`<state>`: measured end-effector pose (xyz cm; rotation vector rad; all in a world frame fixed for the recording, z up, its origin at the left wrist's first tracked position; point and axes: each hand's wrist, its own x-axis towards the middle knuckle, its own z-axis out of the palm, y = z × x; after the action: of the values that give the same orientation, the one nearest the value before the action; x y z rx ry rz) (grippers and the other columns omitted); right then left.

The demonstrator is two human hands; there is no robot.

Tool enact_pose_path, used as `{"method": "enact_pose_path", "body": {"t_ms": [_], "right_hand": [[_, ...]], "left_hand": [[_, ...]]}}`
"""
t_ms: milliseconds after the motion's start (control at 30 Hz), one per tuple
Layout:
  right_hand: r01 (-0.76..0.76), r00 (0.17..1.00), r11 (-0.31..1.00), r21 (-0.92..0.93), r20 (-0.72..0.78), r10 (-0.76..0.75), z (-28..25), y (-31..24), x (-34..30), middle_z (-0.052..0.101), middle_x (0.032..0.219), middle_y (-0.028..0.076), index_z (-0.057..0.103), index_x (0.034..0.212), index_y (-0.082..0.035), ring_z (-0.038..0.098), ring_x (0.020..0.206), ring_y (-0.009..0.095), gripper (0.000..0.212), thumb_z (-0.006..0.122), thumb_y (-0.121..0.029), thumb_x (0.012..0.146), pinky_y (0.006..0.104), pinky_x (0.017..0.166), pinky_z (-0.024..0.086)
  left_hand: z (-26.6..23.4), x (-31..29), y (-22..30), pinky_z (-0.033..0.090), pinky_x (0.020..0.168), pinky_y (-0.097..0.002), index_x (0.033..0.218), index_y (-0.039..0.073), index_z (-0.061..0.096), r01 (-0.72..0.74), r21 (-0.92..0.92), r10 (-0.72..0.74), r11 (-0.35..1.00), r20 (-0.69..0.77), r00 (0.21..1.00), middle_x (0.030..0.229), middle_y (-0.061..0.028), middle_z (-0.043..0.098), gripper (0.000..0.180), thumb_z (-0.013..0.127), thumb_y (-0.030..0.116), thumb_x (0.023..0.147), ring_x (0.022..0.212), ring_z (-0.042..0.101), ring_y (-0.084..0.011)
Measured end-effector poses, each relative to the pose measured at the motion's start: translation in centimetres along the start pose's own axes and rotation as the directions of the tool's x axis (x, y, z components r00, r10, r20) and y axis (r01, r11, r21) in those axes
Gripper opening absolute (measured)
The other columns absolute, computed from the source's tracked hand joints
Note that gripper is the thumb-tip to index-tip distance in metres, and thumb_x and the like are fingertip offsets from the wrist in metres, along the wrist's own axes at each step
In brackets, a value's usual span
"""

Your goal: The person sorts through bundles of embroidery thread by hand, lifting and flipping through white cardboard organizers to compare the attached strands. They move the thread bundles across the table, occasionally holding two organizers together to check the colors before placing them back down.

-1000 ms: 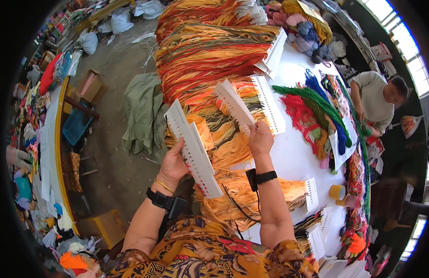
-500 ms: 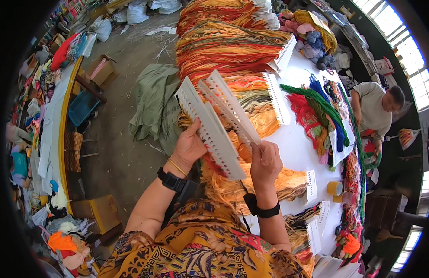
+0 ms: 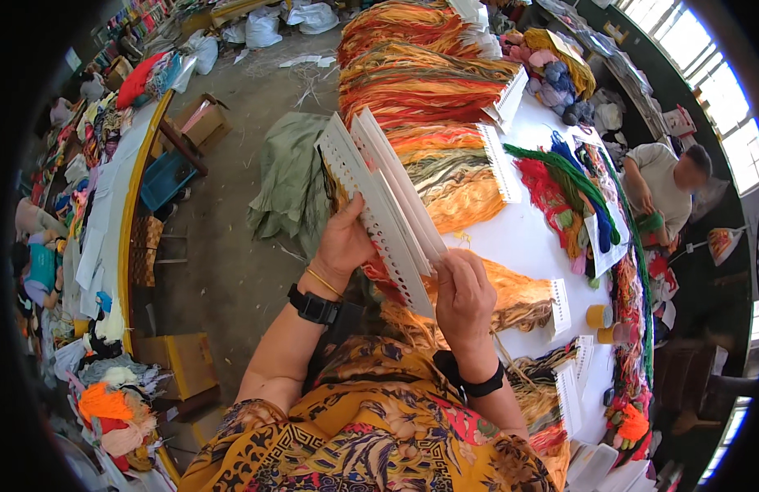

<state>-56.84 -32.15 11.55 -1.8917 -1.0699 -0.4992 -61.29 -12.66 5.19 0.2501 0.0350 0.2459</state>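
My left hand (image 3: 347, 238) is closed round the outer edge of a stack of long white perforated cards (image 3: 371, 205), tilted in front of me. Rows of punched holes run along the cards' edges, and red and orange thread hangs from the stack's underside. On the right, my right hand (image 3: 466, 299) pinches the lower end of the upper cards, its fingertips partly hidden. Beneath and beyond them, hanks of orange, red and olive thread (image 3: 420, 86) lie across the white table (image 3: 511, 254), their ends fixed in more perforated cards (image 3: 498, 164).
Green, red and blue skeins (image 3: 572, 197) lie on the table's right, near yellow thread spools (image 3: 598, 316). A green cloth sack (image 3: 285, 176) rests left of the table. Across the floor stands another yarn-laden table (image 3: 109, 221). A co-worker (image 3: 662, 184) sits at the right.
The upper cards, spread apart before, now lie closer against the rest of the stack. My right hand has moved slightly down with their end. The whole view has shifted a little.
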Motion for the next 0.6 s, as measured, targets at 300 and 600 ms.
{"method": "enact_pose_path", "body": {"t_ms": [300, 600], "right_hand": [[0.021, 0.994, 0.997, 0.077, 0.107, -0.029, -3.0, -3.1, -1.1, 0.061, 0.088, 0.01, 0.062, 0.089, -0.003, 0.062, 0.074, 0.024, 0.012, 0.065, -0.002, 0.077, 0.0306, 0.058, 0.05], [0.043, 0.996, 0.996, 0.079, 0.074, -0.049, -4.5, -3.8, -2.6, 0.06, 0.085, 0.008, 0.06, 0.084, -0.005, 0.061, 0.071, 0.023, 0.015, 0.07, -0.006, 0.074, 0.0306, 0.056, 0.049]], "left_hand": [[-0.3, -2.2, -0.1, 0.032, 0.104, -0.0545, 0.136, 0.006, 0.037, -0.02, 0.041, 0.014, 0.999, 0.132, 0.991, 0.134, -0.0179, 0.043, 0.049, 0.04, 0.036, 0.097, 0.125, 0.042, -0.0329], [1.6, -4.9, -0.7, 0.03, 0.106, -0.0512, 0.135, 0.006, 0.039, 0.046, -0.23, 0.03, 0.972, 0.317, 0.948, 0.134, -0.0136, 0.045, 0.046, 0.041, 0.032, 0.097, 0.124, 0.043, -0.031]]}}
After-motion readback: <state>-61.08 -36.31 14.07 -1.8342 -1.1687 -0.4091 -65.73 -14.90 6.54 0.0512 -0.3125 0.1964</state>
